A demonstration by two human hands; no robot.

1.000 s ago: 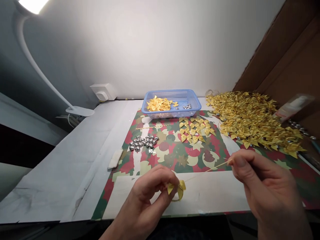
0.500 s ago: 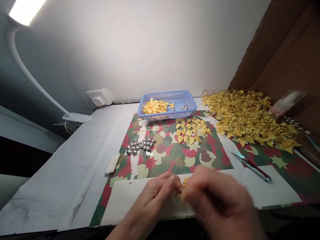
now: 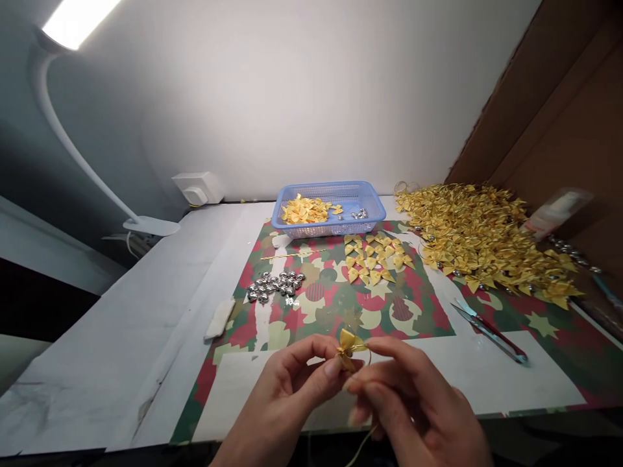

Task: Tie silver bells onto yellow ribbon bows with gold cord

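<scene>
A gold ribbon bow point(image 3: 348, 342) is pinched between the thumb and fingers of my left hand point(image 3: 292, 387), above the front of the white sheet. My right hand point(image 3: 416, 395) is just beside it, its fingers curled round a thin gold cord point(image 3: 359, 451). The cord loops near the bow's middle, passes the right index fingertip and hangs down below the hands. Part of the bow is hidden by my left thumb. Behind the hands lie rows of gold bows point(image 3: 374, 261) and a cluster of silver jingle bells point(image 3: 275, 285).
A blue basket point(image 3: 328, 227) with bows and bells stands at the back. On the right are a big heap of corded gold bows point(image 3: 481, 240), small scissors point(image 3: 489, 331) and a spray bottle point(image 3: 555, 214). A gold stick point(image 3: 293, 255) and white block point(image 3: 220, 319) lie left. A lamp point(image 3: 150, 225) stands far left.
The right hand was a raised, blurred fist by the bow; now its fingers have opened out lower, with the cord visible. The bow shows more clearly in the left hand. The view shifted slightly.
</scene>
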